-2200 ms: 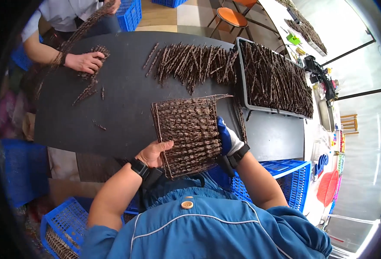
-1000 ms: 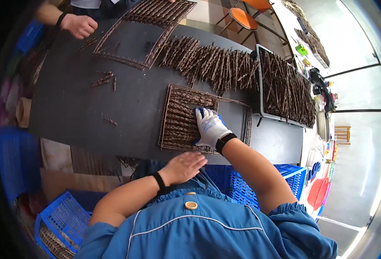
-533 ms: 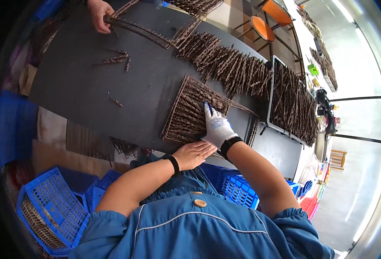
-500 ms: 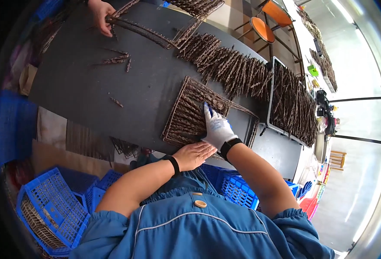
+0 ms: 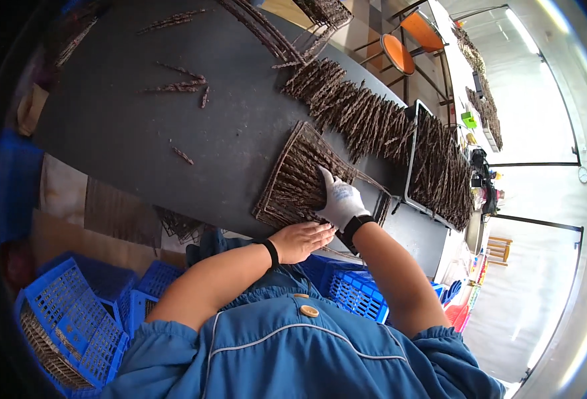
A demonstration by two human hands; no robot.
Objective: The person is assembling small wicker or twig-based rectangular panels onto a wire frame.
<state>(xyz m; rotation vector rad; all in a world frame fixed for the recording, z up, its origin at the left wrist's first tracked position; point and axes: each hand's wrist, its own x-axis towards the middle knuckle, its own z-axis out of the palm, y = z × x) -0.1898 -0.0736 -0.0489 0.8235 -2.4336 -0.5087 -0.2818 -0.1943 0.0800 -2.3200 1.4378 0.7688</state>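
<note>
A flat frame (image 5: 281,178) packed with dark brown, braided-looking strips (image 5: 301,185) lies on the dark grey table in front of me. My right hand (image 5: 344,201), in a white glove, rests on the strips at the frame's right part, thumb and fingers apart. My bare left hand (image 5: 300,242) lies flat at the frame's near edge, fingers stretched out and tips close to the glove. What the undersides of both hands touch is hidden. The right end of the frame (image 5: 382,207) shows bare beyond the glove.
A long row of the same strips (image 5: 353,110) lies behind the frame, beside a full tray (image 5: 410,159). Loose strips (image 5: 182,86) are scattered on the table (image 5: 220,133). Another frame (image 5: 267,30) is at the far edge. Blue crates (image 5: 74,319) stand below; orange chairs (image 5: 398,54) beyond.
The other person's hand at the far left has gone out of view, and loose strips show near there. My right hand's fingers have shifted on the strips. The whole view has moved slightly.
</note>
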